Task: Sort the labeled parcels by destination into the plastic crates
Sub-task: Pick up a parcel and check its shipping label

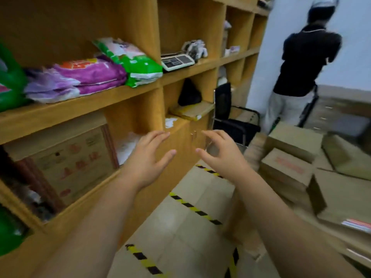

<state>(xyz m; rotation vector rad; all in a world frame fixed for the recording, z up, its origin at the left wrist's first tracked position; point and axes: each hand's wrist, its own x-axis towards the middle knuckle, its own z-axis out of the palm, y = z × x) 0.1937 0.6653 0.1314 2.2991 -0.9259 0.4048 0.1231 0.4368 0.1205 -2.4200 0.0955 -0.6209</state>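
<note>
My left hand [148,155] hovers empty, fingers spread, before the wooden shelf [100,97]. A flat brown parcel [191,111] lies on a ledge above the gap between my hands, long side along the ledge, about equally near both. My right hand [218,155] is loosely curved, holding nothing. Cardboard boxes [289,167] are stacked to its right; I see no crates.

Parcel storeroom, tall wooden cubby shelving [140,91] on the left holding bright plastic bags [80,79], grey weighing scale [177,62], brown cardboard boxes [289,169] stacked right, yellow-black floor tape [195,208]
</note>
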